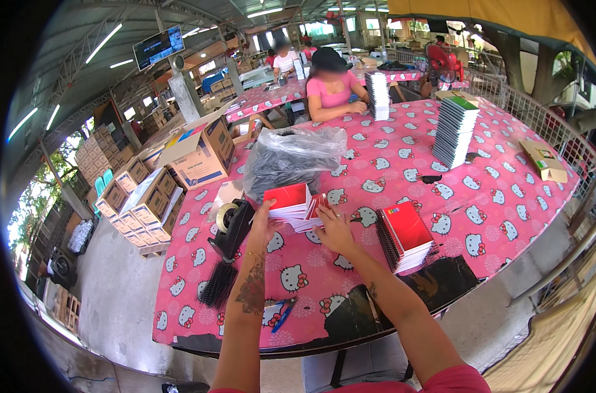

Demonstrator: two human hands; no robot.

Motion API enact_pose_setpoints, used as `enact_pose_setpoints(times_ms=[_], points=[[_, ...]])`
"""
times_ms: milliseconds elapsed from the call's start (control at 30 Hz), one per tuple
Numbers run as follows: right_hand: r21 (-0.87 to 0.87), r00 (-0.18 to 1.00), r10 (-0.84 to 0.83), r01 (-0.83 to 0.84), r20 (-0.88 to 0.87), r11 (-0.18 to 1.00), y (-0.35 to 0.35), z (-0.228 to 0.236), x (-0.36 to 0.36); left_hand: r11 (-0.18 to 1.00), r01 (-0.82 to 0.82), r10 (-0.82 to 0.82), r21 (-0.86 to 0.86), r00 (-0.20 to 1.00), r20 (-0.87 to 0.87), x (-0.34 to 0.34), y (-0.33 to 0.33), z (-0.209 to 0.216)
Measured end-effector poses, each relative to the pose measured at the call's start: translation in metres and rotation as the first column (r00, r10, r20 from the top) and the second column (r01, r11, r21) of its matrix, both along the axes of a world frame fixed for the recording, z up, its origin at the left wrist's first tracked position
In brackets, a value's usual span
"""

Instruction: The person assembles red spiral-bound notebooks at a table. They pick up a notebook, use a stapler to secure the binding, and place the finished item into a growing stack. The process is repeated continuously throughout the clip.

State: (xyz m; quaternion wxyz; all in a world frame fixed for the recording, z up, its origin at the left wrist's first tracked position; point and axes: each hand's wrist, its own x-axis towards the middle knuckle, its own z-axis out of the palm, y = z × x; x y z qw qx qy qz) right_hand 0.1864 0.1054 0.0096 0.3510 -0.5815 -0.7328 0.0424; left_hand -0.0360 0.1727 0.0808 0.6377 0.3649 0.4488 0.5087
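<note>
Above the table, my left hand (pixel 264 221) grips the left side of a stack of red-covered notebooks (pixel 288 195) with white page edges. At its right, my right hand (pixel 335 228) has its fingers round a smaller red-covered bundle (pixel 315 204) that sits at an angle against the stack. Whether these are bound cannot be made out. Just left of my left hand stands a black tape dispenser (pixel 232 229) with a roll of tape. A pile of red spiral notebooks (pixel 406 230) with black coils lies to the right.
Black binding coils (pixel 218 286) and a blue cutter-like tool (pixel 284 316) lie near the front edge. A plastic bag of dark things (pixel 291 157) stands beyond my hands, beside a cardboard box (pixel 203 154). A tall notebook stack (pixel 455 131) rises at right; a co-worker (pixel 334 92) sits across the pink-covered table (pixel 370 167).
</note>
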Motion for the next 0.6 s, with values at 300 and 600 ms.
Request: enact_pose_setpoints(times_ms=[300, 600], points=[[-0.004, 0.979, -0.031, 0.03, -0.202, 1.0, -0.004, 0.003, -0.004, 0.999, -0.024, 0.025, -0.022, 0.998, 0.055, -0.006, 0.003, -0.016], [-0.126, 0.996, -0.068, 0.059, -0.065, 0.99, -0.016, 0.0, -0.004, 0.998, -0.015, 0.017, -0.061, 0.999, 0.03, -0.017, 0.001, -0.019]])
